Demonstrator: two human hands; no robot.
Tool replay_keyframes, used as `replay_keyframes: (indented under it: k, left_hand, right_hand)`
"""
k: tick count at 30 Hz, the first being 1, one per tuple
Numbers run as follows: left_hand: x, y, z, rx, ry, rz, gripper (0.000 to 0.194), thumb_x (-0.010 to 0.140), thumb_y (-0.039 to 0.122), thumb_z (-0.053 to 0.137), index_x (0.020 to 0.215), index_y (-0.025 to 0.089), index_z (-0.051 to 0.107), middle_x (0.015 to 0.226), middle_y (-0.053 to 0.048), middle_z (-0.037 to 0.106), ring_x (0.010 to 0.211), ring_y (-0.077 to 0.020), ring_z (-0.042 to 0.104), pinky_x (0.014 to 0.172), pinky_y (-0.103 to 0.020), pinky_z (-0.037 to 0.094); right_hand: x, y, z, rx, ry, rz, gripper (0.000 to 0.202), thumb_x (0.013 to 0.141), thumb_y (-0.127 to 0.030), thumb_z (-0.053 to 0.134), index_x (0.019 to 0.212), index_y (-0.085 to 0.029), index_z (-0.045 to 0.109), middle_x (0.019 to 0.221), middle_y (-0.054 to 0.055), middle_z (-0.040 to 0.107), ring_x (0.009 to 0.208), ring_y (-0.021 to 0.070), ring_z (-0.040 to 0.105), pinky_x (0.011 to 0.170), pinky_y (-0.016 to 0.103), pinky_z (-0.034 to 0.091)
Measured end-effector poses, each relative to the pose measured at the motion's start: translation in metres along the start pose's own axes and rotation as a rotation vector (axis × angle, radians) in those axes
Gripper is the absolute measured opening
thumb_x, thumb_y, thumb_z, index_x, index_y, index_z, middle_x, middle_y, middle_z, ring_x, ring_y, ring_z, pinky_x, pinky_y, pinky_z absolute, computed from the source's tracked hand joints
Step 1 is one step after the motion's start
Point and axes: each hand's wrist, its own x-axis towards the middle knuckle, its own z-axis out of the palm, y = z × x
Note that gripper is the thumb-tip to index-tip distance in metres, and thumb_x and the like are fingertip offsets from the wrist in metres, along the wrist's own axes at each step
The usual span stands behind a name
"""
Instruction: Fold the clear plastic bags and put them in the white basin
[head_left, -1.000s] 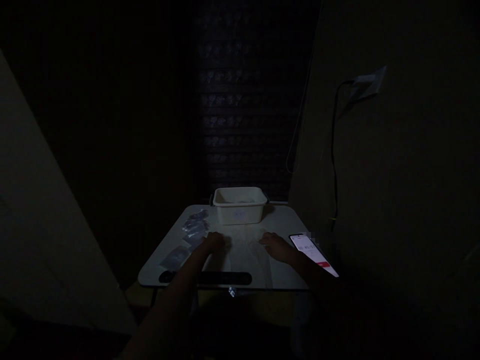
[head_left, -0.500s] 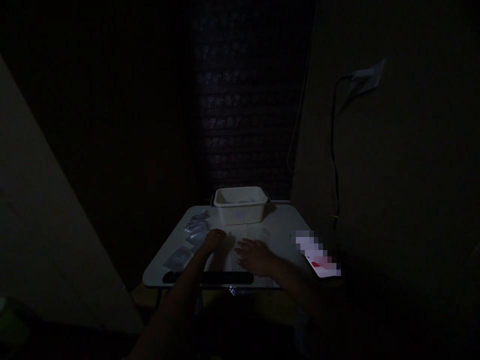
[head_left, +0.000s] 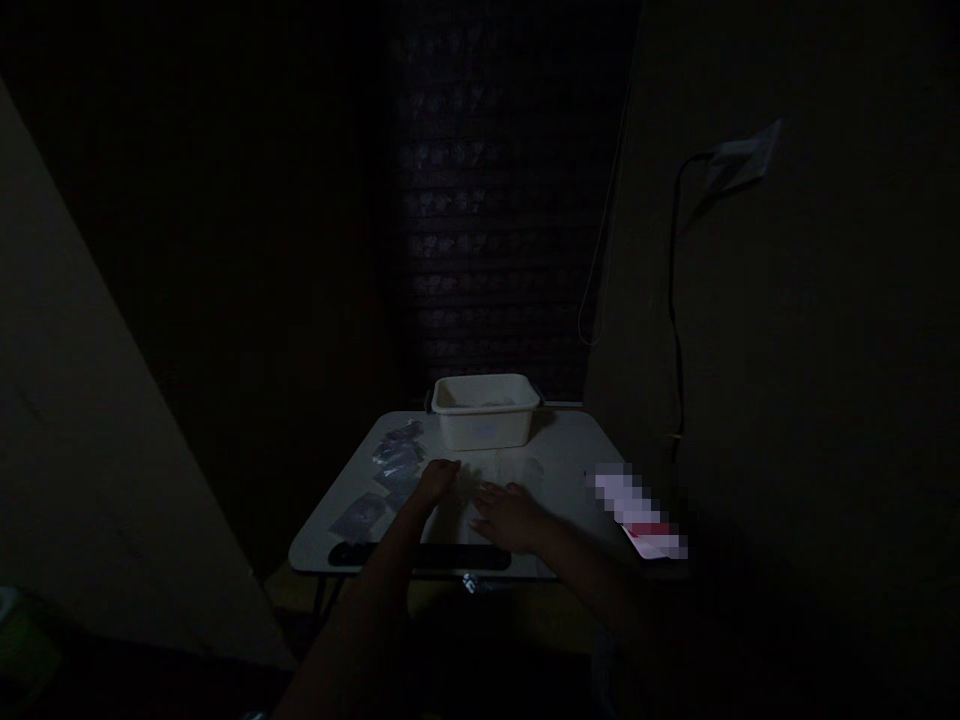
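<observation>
The room is dim and fine detail is lost. Over the middle of a white table (head_left: 562, 440), my left hand (head_left: 439, 482) has its fingers drawn together; whatever they may hold is hidden. My right hand (head_left: 511, 516) is beside it, palm down with fingers spread low over the tabletop. A faint sheet of clear plastic (head_left: 529, 469) lies just beyond the right hand. To the left, several clear plastic bags (head_left: 358, 517) lie spread along the table. A long black bar (head_left: 461, 556) runs along the near edge, partly behind my left forearm.
A white plastic bin (head_left: 486, 430) with dark side handles stands at the table's far side, with pale contents. A lit phone (head_left: 649, 541), partly pixelated, is at the right edge. A cord (head_left: 675, 300) hangs from a wall outlet (head_left: 742, 160). Walls close in on both sides.
My left hand has shifted slightly to the right, and the fingers of my right hand have bent a little. The whole view has moved slightly; the bin and bags stay put.
</observation>
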Motion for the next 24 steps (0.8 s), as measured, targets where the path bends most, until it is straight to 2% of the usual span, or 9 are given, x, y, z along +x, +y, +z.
replay_keyframes:
  k: [8, 14, 20, 24]
  left_hand:
    - [-0.006, 0.010, 0.010, -0.025, 0.010, 0.076, 0.031, 0.064, 0.034, 0.037, 0.075, 0.010, 0.053, 0.077, -0.007, 0.056, 0.069, -0.0152, 0.050, 0.054, -0.023, 0.036]
    - [-0.010, 0.017, 0.017, -0.040, -0.035, 0.085, 0.030, 0.064, 0.032, 0.037, 0.074, 0.009, 0.054, 0.078, -0.008, 0.057, 0.069, -0.0152, 0.050, 0.056, -0.024, 0.036]
    - [-0.012, 0.017, 0.024, -0.077, -0.148, 0.062, 0.026, 0.065, 0.029, 0.039, 0.075, 0.010, 0.054, 0.078, -0.007, 0.056, 0.065, -0.0130, 0.051, 0.053, -0.022, 0.036]
    - [-0.012, 0.014, 0.022, -0.139, -0.235, 0.060, 0.027, 0.064, 0.030, 0.041, 0.081, 0.012, 0.052, 0.080, -0.006, 0.055, 0.067, -0.0127, 0.052, 0.054, -0.022, 0.037]
  right_hand:
    - [-0.011, 0.017, 0.004, -0.042, -0.007, 0.038, 0.041, 0.075, -0.044, 0.018, 0.102, -0.024, 0.042, 0.115, 0.005, 0.036, 0.107, 0.0208, 0.023, 0.080, 0.042, 0.019]
    - [-0.014, 0.023, 0.001, -0.023, 0.046, 0.092, 0.039, 0.075, -0.041, 0.020, 0.099, -0.024, 0.044, 0.110, 0.005, 0.040, 0.105, 0.0204, 0.026, 0.080, 0.041, 0.020]
    - [-0.011, 0.022, -0.001, -0.003, 0.043, 0.088, 0.035, 0.075, -0.038, 0.022, 0.095, -0.021, 0.046, 0.101, 0.005, 0.048, 0.096, 0.0187, 0.036, 0.076, 0.038, 0.024]
    - [-0.011, 0.024, 0.002, 0.000, 0.043, 0.084, 0.033, 0.074, -0.036, 0.025, 0.096, -0.020, 0.044, 0.101, 0.006, 0.047, 0.095, 0.0187, 0.037, 0.076, 0.037, 0.024]
